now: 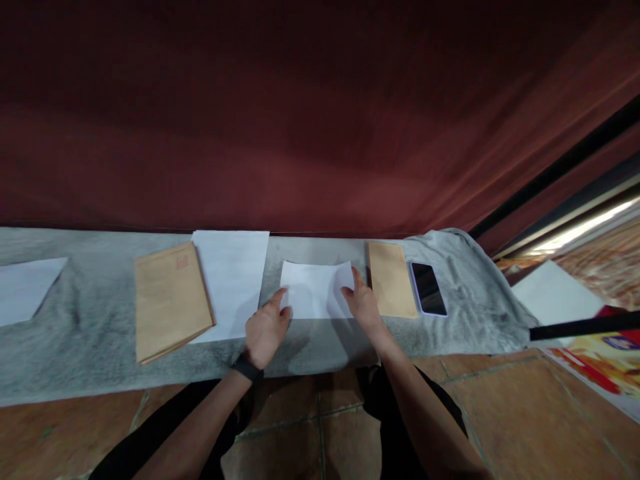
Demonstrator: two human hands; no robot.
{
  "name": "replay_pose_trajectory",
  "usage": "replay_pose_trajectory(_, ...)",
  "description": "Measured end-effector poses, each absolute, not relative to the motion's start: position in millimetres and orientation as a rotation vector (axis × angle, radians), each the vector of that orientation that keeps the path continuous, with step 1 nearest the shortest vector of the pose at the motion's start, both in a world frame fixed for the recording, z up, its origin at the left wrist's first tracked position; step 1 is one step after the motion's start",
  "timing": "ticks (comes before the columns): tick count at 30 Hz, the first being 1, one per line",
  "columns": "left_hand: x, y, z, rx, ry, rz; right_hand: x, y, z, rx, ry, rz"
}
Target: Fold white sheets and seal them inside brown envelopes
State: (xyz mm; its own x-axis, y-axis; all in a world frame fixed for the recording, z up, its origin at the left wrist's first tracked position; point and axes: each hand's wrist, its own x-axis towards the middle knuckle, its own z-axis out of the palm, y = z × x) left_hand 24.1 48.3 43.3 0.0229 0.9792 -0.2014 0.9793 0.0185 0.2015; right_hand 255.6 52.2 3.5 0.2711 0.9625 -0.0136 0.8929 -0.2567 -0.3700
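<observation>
A white sheet of paper [315, 291], perhaps folded, lies crosswise on the grey cloth in front of me. My left hand [266, 330], with a black band at the wrist, pinches its left edge between thumb and forefinger. At the right edge, my right hand [364, 303] grips the paper, and that side curls up a little. Left of it rests a stack of larger white sheets [235, 280], partly under a pile of brown envelopes [170, 300]. Just beyond my right hand lies another brown envelope [393, 280].
A phone [428, 288] lies right of the single envelope. Another white sheet [30, 290] is at the far left of the grey cloth [90, 347]. A dark red curtain [300, 133] hangs behind. A colourful printed box [600, 360] and black bars are at the right.
</observation>
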Motion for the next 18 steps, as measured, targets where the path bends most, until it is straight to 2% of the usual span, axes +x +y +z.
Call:
replay_pose_trajectory(6,15.9,47.0,43.8,2.185,1.985,-0.080,253.3,48.1,2.8,-2.231,-1.706,0.211)
replay_pose_trajectory(11,17.7,44.4,44.5,2.456,1.915,0.142,248.7,47.1,1.5,-2.124,-1.715,0.026)
replay_pose_trajectory(15,39.8,40.1,25.4,2.645,1.628,0.429,221.5,44.2,-9.4,-1.793,-1.734,0.159)
replay_pose_trajectory(18,56.7,37.1,6.4,2.680,1.481,0.404,197.6,37.7,-20.3,-1.641,-1.844,0.280)
